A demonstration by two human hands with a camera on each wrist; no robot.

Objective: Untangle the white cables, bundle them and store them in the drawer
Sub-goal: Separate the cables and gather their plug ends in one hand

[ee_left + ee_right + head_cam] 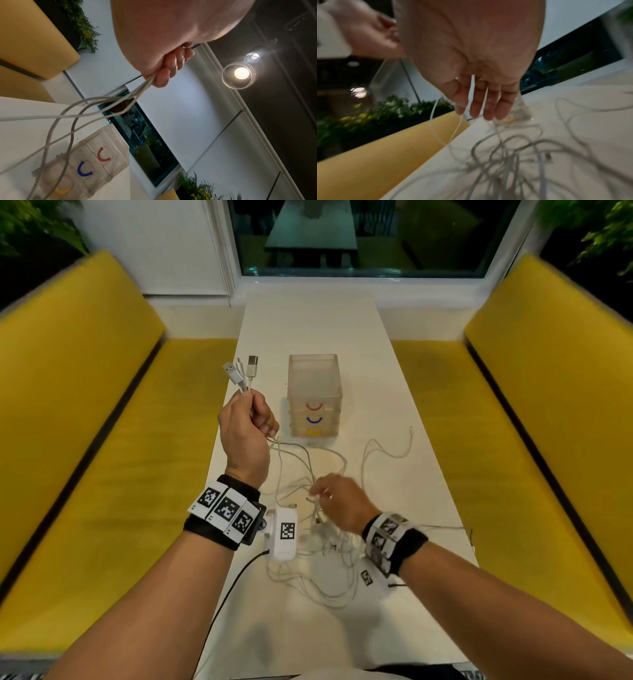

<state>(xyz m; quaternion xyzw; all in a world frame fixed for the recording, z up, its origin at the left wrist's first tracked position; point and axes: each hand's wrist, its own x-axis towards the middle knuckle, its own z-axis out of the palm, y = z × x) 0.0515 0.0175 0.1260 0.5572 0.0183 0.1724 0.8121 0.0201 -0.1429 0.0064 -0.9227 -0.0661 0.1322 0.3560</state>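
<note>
My left hand (251, 414) is raised above the table's left edge and grips several white cables just below their USB plugs (241, 369), which stick up out of the fist. In the left wrist view the fingers (169, 66) curl round the cords (72, 116) that hang down. The rest of the white cables (318, 529) lie tangled on the white table (394, 508). My right hand (337, 498) hovers over the tangle with fingers (481, 102) straight; thin cords run across them. A clear three-drawer box (315, 395) with red, blue and yellow handles stands behind, drawers closed.
Yellow benches (113, 460) flank the narrow table on both sides. A white device (282, 534) with a black lead sits by my left wrist. One cable end (411, 429) trails toward the table's right edge. A window (359, 237) is at the far end.
</note>
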